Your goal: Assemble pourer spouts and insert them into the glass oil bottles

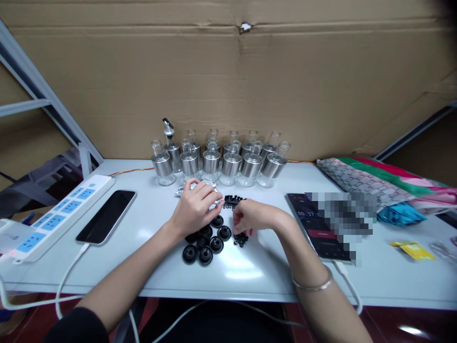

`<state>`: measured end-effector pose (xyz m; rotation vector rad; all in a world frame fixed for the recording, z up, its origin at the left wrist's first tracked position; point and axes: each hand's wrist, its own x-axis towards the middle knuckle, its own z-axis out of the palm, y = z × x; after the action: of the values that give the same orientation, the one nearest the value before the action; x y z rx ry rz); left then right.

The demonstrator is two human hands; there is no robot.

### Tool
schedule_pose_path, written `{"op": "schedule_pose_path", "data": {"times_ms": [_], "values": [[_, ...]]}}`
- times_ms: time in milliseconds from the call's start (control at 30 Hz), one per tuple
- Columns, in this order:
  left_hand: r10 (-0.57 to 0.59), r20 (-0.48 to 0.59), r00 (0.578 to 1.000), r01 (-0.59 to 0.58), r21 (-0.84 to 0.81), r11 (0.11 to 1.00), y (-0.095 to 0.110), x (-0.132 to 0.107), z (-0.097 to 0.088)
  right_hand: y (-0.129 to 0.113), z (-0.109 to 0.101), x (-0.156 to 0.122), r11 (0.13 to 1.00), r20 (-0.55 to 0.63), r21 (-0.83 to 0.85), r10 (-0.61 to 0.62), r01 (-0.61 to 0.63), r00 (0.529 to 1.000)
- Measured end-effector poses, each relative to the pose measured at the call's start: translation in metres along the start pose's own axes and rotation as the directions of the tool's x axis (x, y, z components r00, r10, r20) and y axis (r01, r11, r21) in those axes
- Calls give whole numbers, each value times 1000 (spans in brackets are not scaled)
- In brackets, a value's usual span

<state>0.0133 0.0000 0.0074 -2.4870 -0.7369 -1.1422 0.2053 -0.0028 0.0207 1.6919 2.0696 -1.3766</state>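
Note:
My left hand (198, 205) has its fingers curled over the table, with a small shiny metal part (215, 205) glinting between thumb and fingertips. Partly covered behind it lie more shiny metal pieces (182, 189). Thumb and fingers of my right hand (250, 216) are pinched together just above small black rings (241, 239); whatever they hold is hidden. Small black pieces (233, 200) lie in a cluster between and beyond both hands. Round black stoppers (216, 244) are heaped in front of my left hand.
Glass bottles with metal sleeves (211, 163) stand in rows at the back, one with a pourer (168, 127). Left are a power strip (64, 216) and a phone (107, 216). Right are another phone (314, 224), a patterned bag (364, 178) and a yellow packet (413, 249).

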Motion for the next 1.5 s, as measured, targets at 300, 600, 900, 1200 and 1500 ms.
{"op": "schedule_pose_path", "data": {"times_ms": [300,600,900,1200,1500], "values": [[-2,4,1000,2,2,1000,0,0,0,-3,0,-1,998,1,-56,-2,2,1000],[-8,12,1000,8,-6,1000,0,0,0,-1,-2,-3,991,-9,-134,17,-18,1000],[-5,18,1000,5,1,1000,0,0,0,2,-2,-4,993,9,-119,17,-16,1000],[-9,15,1000,9,-15,1000,0,-1,0,4,-4,-8,1000,-29,-11,0,0,1000],[37,29,999,-35,-59,998,0,-4,4,-11,-6,-10,917,-345,236,-230,322,910]]}}
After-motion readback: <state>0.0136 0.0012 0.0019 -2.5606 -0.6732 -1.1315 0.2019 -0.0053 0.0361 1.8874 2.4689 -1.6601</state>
